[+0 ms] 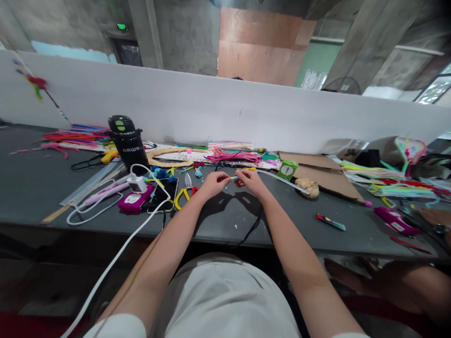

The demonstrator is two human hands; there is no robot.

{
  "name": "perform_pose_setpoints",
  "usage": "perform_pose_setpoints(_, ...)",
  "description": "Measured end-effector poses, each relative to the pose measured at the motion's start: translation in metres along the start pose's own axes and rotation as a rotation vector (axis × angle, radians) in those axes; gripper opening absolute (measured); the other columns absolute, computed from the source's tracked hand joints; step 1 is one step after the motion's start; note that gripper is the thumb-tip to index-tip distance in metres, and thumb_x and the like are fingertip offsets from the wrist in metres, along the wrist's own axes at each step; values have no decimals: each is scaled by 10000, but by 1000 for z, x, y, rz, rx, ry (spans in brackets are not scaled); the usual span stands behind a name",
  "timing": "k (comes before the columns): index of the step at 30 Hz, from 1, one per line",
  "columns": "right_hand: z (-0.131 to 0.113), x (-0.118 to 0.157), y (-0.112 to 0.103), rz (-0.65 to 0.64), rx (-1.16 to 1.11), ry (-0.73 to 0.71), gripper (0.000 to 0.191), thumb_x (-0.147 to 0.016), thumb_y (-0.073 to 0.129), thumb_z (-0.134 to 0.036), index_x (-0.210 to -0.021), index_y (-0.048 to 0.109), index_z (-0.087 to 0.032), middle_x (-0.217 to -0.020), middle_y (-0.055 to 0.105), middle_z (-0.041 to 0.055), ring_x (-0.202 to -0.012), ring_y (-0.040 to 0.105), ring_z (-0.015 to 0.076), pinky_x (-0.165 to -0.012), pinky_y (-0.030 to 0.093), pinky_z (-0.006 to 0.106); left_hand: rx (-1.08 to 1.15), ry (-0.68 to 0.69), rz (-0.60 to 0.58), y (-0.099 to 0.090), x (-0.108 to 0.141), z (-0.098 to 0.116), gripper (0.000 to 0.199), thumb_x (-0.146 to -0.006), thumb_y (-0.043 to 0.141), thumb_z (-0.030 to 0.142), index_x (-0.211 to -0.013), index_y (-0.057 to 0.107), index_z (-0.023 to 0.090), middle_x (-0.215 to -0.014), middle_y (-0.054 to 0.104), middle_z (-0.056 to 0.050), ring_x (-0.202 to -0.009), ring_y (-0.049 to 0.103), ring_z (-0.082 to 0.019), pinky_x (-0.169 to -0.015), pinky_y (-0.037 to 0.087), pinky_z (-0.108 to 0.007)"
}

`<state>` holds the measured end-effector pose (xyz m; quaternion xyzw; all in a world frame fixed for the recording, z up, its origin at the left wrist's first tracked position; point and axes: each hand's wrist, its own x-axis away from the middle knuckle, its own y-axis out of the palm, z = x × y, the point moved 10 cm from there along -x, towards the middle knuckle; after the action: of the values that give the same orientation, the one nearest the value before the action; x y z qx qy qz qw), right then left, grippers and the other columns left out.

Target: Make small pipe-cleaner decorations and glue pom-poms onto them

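Observation:
My left hand (215,184) and my right hand (251,180) meet over the middle of the dark table. Pinched between the fingertips of both is a small yellow-green piece (233,178), too small to make out its kind. A bit of yellow (252,169) and a long pale strip (282,180) show beyond my right hand. Left of my left hand lie cutters with yellow and red handles (179,199), their blades pointing away. Blue pom-poms (162,174) sit behind the cutters.
A black bottle (129,150), pink power block (136,201) and white cable (121,256) stand to the left. Pink pipe cleaners (234,155) lie at the back. Rightward are a green box (287,169), a stone-like lump (307,187), cardboard (331,179) and a utility knife (331,222).

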<state>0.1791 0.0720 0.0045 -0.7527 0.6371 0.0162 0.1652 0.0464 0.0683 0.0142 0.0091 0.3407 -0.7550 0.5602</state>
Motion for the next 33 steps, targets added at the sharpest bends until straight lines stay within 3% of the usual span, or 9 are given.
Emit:
perform_pose_setpoints(9,-15,5,1,-8,64,-118,376,-726,663,-540,-778,625,-169,-628,629,10,-558,559,122,-584,495,270,14,9,-28,3,1,1,447,-798,551,540,-855,696,122,-745,664,-54,-647,516,-143,-597,383,-248)
perform_pose_setpoints(16,4,1,5,-36,-41,34,471,-734,615,-633,-812,631,-168,-676,655,43,-606,608,143,-600,525,282,12,21,-12,2,-2,-1,391,-815,549,480,-846,693,118,-732,660,-44,-639,515,-133,-589,379,-239)
perform_pose_setpoints(23,-4,1,3,-33,29,-63,394,-723,660,-552,-782,623,-165,-646,643,23,-557,574,121,-573,497,265,55,-2,-37,3,1,3,370,-801,570,460,-862,692,116,-786,676,-61,-699,559,-152,-651,418,-250)
perform_pose_setpoints(27,-7,2,1,-27,21,-97,375,-730,666,-531,-793,625,-164,-643,638,18,-561,571,121,-581,495,269,44,-9,-62,5,1,3,409,-810,542,498,-828,697,120,-723,653,-39,-645,527,-136,-609,396,-245)
perform_pose_setpoints(33,4,1,5,-54,-48,29,420,-750,635,-574,-836,625,-163,-677,654,32,-597,603,132,-588,514,264,44,0,-53,4,0,3,393,-796,565,486,-816,688,114,-708,649,-35,-639,527,-132,-609,402,-239)
